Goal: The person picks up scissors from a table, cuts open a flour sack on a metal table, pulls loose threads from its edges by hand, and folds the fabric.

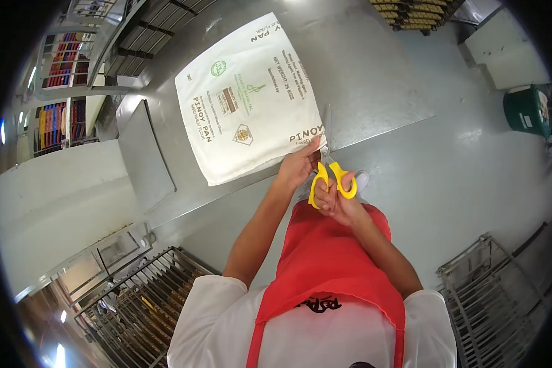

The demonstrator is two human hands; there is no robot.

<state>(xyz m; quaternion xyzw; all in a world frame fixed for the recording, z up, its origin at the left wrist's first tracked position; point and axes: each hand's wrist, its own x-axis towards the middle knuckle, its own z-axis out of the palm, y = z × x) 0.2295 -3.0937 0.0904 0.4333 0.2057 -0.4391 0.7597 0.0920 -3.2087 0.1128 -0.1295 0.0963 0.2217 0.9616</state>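
Note:
A white flour sack [251, 92] with printed text lies flat on the steel table [374, 80]. My left hand [299, 167] pinches the sack's near right corner, thumb on top and fingers below. Yellow-handled scissors [319, 178] are in my right hand [338, 199], with fingers through the handle loops. The handles are spread apart, and the blades are at the sack's corner, partly hidden by it and by my left hand.
Wire racks stand at the lower left [147, 300] and lower right [490, 288]. A green bin [526, 111] is at the right. A metal panel [146, 153] lies at the table's left. Trays [414, 12] show at the top.

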